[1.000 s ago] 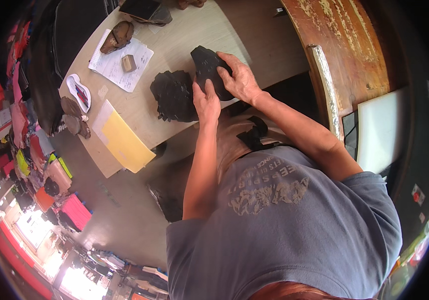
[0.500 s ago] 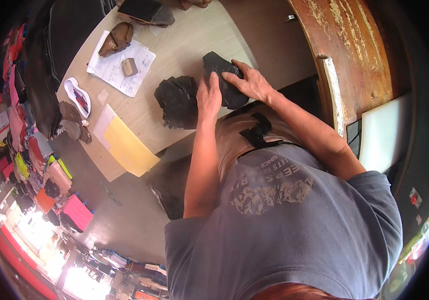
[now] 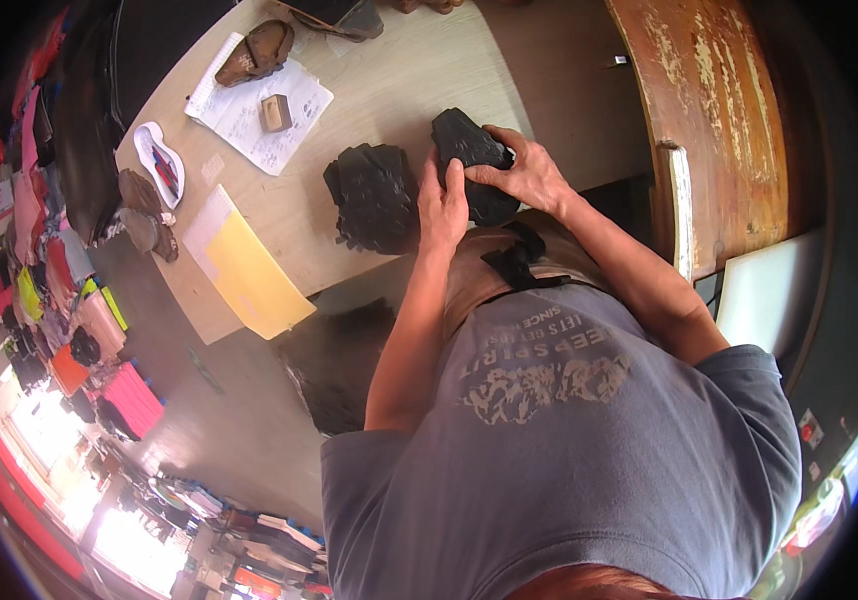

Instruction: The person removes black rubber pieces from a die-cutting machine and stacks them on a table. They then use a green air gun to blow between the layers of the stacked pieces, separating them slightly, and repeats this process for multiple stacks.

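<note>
At the table's near edge, my left hand [image 3: 443, 208] and my right hand [image 3: 531, 178] grip a stack of black, leather-like cut pieces [image 3: 467, 140] between them. My left fingers press along its left side. My right thumb lies across its top while the fingers wrap round the far right side. Part of the stack is hidden behind the hands. Just left of my left hand, a second, larger pile of similar black pieces [image 3: 374, 195] lies on the table [image 3: 299, 220], its edges ragged and layered.
A brown sandal [image 3: 257, 52] and a small block [image 3: 274, 114] rest on a written notepad [image 3: 299, 85]. Further left are a white sole-shaped tray [image 3: 161, 165], brown footwear [image 3: 147, 218] and a yellow sheet [image 3: 254, 270]. A worn wooden board [image 3: 699, 110] stands at right.
The view has shifted slightly, so the table things sit further right. Both hands have drawn in round the black stack, and my left fingers now bend against its side.
</note>
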Demonstrator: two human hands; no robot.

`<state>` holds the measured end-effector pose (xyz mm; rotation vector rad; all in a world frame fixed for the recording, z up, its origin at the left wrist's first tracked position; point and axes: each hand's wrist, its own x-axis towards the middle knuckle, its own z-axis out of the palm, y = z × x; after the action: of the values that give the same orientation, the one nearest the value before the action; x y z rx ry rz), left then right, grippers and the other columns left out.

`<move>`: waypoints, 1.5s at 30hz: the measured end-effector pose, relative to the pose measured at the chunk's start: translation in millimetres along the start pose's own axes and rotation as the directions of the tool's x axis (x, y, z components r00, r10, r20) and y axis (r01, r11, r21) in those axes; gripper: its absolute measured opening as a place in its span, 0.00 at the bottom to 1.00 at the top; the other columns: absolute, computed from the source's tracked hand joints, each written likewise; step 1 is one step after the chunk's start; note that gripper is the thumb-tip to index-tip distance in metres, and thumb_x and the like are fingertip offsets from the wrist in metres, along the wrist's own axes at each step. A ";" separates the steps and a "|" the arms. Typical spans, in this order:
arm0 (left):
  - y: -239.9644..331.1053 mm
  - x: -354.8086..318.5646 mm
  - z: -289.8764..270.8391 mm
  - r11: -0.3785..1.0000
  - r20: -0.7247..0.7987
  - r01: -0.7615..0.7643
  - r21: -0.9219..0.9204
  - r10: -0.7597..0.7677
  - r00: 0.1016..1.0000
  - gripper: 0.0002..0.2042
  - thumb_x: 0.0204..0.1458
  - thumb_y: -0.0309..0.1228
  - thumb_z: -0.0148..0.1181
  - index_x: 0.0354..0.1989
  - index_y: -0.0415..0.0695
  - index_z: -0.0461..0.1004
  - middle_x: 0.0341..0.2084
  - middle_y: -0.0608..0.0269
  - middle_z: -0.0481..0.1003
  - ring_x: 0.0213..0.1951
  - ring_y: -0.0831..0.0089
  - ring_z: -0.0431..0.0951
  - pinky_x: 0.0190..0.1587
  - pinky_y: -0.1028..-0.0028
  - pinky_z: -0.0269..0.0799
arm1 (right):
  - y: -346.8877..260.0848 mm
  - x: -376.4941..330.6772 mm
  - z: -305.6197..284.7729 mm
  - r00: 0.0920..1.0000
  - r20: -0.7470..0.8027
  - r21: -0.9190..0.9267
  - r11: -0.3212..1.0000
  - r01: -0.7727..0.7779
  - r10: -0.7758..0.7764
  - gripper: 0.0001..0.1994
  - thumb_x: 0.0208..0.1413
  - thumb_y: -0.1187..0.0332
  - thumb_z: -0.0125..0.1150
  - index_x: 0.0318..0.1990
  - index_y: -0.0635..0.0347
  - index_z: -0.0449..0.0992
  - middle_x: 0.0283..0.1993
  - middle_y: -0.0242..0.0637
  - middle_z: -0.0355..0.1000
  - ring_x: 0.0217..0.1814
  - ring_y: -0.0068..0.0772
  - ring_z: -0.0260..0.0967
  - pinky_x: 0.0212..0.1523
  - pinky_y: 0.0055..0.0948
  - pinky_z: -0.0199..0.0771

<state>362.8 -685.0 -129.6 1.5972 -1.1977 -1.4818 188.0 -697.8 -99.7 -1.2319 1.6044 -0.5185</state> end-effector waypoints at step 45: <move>29.8 -24.7 -18.0 0.703 0.383 0.265 -0.660 0.011 0.924 0.36 0.55 0.35 0.74 0.69 0.31 0.65 0.59 0.54 0.75 0.58 0.70 0.75 0.62 0.70 0.71 | -50.9 -64.0 -34.6 0.925 -0.033 -0.430 0.840 0.330 -0.379 0.62 0.40 0.47 0.83 0.77 0.65 0.49 0.73 0.56 0.60 0.74 0.52 0.60 0.73 0.45 0.60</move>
<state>376.0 -675.8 -90.1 0.9039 -0.5431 -2.0678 179.2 -668.2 -16.4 -1.8795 1.6417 -0.4972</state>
